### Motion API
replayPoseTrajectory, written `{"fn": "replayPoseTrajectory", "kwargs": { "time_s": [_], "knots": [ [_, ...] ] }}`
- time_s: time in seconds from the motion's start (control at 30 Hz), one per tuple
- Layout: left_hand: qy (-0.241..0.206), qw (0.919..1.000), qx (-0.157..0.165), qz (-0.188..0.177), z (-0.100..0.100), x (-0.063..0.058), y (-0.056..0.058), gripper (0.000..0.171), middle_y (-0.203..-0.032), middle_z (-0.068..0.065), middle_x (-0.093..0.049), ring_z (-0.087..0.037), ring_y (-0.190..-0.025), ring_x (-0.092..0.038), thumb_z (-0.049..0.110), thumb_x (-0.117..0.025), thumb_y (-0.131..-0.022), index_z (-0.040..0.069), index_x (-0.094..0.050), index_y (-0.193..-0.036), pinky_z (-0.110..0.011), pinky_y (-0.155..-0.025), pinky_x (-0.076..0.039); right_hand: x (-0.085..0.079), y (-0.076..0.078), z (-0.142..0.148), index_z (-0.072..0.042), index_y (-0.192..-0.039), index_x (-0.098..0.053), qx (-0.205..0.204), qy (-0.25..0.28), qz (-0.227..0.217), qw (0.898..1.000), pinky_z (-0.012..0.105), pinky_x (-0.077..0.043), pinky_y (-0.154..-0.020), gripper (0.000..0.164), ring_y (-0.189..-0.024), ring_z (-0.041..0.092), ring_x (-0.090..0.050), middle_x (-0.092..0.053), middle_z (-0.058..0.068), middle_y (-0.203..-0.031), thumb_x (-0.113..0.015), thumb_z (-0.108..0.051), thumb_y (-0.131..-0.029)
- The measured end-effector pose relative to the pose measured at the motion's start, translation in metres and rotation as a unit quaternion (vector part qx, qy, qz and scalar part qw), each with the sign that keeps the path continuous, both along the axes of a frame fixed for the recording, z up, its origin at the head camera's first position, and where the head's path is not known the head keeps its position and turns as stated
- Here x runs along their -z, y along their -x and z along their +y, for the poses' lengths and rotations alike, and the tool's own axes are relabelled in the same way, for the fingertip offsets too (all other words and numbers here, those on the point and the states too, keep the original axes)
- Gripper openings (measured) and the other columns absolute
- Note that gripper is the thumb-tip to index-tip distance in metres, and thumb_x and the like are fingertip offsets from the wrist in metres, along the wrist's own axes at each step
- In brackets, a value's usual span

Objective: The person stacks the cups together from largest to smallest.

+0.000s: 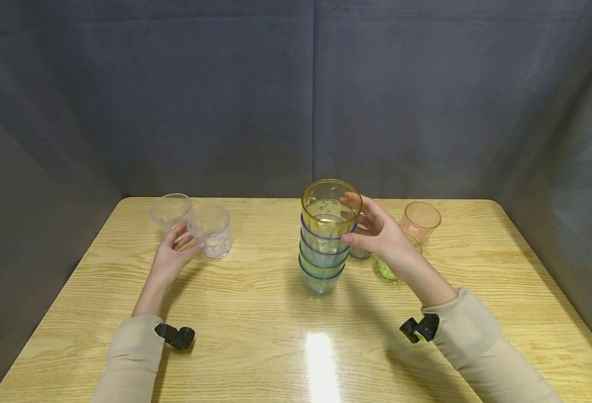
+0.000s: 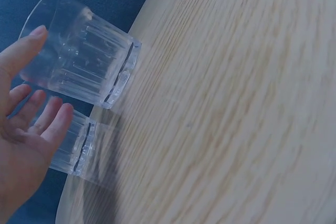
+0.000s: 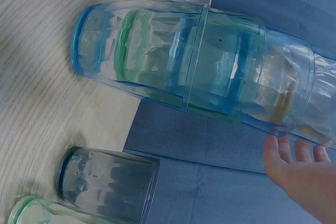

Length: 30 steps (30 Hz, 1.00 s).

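Note:
A tall stack of several tinted clear plastic cups (image 1: pixel 321 260) stands mid-table, with a yellow cup (image 1: pixel 326 210) uppermost. My right hand (image 1: pixel 383 235) is at the right side of the stack's top, thumb in front and fingers behind. In the right wrist view its fingertips (image 3: pixel 284 148) meet the cups' edge without wrapping round them. Over on the left are two colourless cups, a nearer one (image 1: pixel 217 238) and a farther one (image 1: pixel 167 210). My left hand (image 1: pixel 175 254) is between them, fingers spread and thumb by the nearer cup's side; contact is unclear.
Right of the stack stand a grey cup (image 3: pixel 107 182), partly hidden in the head view, a green cup (image 1: pixel 386 268) behind my right wrist, and an orange cup (image 1: pixel 422 218). A dark curtain (image 1: pixel 225 112) borders the back of the wooden table (image 1: pixel 255 336).

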<state>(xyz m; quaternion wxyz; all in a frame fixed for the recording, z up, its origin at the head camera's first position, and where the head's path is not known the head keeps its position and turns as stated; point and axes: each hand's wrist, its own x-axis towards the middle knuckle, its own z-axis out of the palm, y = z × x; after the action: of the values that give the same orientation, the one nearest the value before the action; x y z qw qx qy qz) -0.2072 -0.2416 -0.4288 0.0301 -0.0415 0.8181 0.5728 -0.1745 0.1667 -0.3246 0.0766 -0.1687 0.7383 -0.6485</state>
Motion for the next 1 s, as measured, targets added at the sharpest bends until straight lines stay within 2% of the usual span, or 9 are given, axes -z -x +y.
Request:
{"fn": "replayPoseTrajectory", "kwargs": {
  "time_s": [0.07,0.13,0.2,0.3,0.4,0.43,0.57,0.7,1.0],
  "knots": [
    [-0.008,1.0000,0.004,-0.003,0.002,0.000,0.000,0.084,-0.160,-0.010,-0.016,-0.031,-0.145,-0.027,0.025,-0.065,-0.092,0.016,-0.010,-0.155,-0.041,-0.113,-0.038,0.000,0.000,0.000,-0.008,-0.146,-0.031,-0.001,0.003,-0.002,1.000,0.016,-0.049,-0.094,0.072,-0.126,0.012,-0.045,-0.030,0.011,-0.155,-0.069,-0.004,-0.085],
    [-0.016,0.9998,0.005,-0.007,0.003,-0.001,0.001,0.085,-0.160,-0.010,-0.015,-0.032,-0.145,-0.025,0.025,-0.065,-0.091,0.016,-0.010,-0.155,-0.047,-0.115,-0.035,0.000,0.000,0.000,-0.009,-0.146,-0.031,-0.002,0.005,-0.004,1.000,0.016,-0.049,-0.094,0.072,-0.129,0.014,-0.044,-0.030,0.011,-0.155,-0.069,-0.004,-0.085],
    [-0.021,0.9997,0.002,-0.010,0.005,-0.001,0.002,0.085,-0.160,-0.010,-0.015,-0.032,-0.145,-0.025,0.024,-0.066,-0.091,0.016,-0.011,-0.155,-0.047,-0.115,-0.034,0.000,-0.001,0.000,-0.008,-0.147,-0.030,-0.002,0.006,-0.005,1.000,0.016,-0.049,-0.094,0.073,-0.131,0.017,-0.042,-0.029,0.011,-0.155,-0.069,-0.004,-0.085],
    [-0.019,0.9997,0.001,-0.014,0.005,0.000,0.003,0.085,-0.159,-0.011,-0.018,-0.031,-0.144,-0.027,0.024,-0.066,-0.091,0.016,-0.010,-0.155,-0.030,-0.108,-0.041,0.000,-0.001,0.000,-0.010,-0.146,-0.032,-0.002,0.005,-0.006,1.000,0.016,-0.049,-0.094,0.072,-0.132,0.019,-0.042,-0.029,0.011,-0.155,-0.069,-0.005,-0.085],
    [-0.015,0.9998,0.004,-0.015,0.005,0.001,0.004,0.086,-0.158,-0.012,-0.019,-0.030,-0.143,-0.028,0.026,-0.066,-0.091,0.016,-0.009,-0.155,-0.027,-0.105,-0.041,0.000,-0.001,0.000,-0.013,-0.146,-0.033,-0.001,0.004,-0.008,1.000,0.016,-0.049,-0.093,0.071,-0.131,0.019,-0.042,-0.030,0.010,-0.155,-0.069,-0.006,-0.085],
    [-0.012,0.9998,0.005,-0.015,0.005,0.002,0.003,0.086,-0.159,-0.011,-0.019,-0.031,-0.143,-0.028,0.026,-0.066,-0.091,0.016,-0.009,-0.155,-0.028,-0.105,-0.041,0.000,-0.001,0.000,-0.014,-0.145,-0.034,-0.001,0.004,-0.008,1.000,0.017,-0.049,-0.093,0.070,-0.130,0.017,-0.043,-0.030,0.010,-0.155,-0.069,-0.006,-0.085],
    [-0.011,0.9998,0.005,-0.015,0.007,0.001,0.002,0.088,-0.160,-0.009,-0.016,-0.032,-0.143,-0.027,0.030,-0.068,-0.089,0.017,-0.010,-0.155,-0.045,-0.112,-0.035,0.000,-0.001,0.000,-0.012,-0.146,-0.032,-0.001,0.007,-0.012,1.000,0.018,-0.050,-0.093,0.071,-0.127,0.014,-0.045,-0.030,0.011,-0.155,-0.068,-0.004,-0.086],
    [-0.016,0.9998,0.007,-0.012,0.010,0.001,0.002,0.086,-0.158,-0.010,-0.019,-0.032,-0.141,-0.029,0.027,-0.068,-0.089,0.016,-0.013,-0.154,-0.045,-0.111,-0.036,0.000,-0.001,0.000,-0.010,-0.147,-0.031,-0.001,0.005,-0.012,1.000,0.018,-0.050,-0.092,0.072,-0.125,0.012,-0.046,-0.030,0.012,-0.154,-0.068,-0.004,-0.086],
    [-0.054,0.9982,0.026,-0.001,0.020,0.003,0.005,0.082,-0.156,-0.015,-0.019,-0.034,-0.143,-0.027,0.015,-0.066,-0.090,0.008,-0.012,-0.151,-0.047,-0.114,-0.034,-0.001,-0.002,-0.001,-0.005,-0.148,-0.026,0.001,0.002,-0.013,1.000,0.017,-0.049,-0.092,0.076,-0.132,0.025,-0.041,-0.029,0.013,-0.155,-0.068,-0.004,-0.086]
  ]
}}
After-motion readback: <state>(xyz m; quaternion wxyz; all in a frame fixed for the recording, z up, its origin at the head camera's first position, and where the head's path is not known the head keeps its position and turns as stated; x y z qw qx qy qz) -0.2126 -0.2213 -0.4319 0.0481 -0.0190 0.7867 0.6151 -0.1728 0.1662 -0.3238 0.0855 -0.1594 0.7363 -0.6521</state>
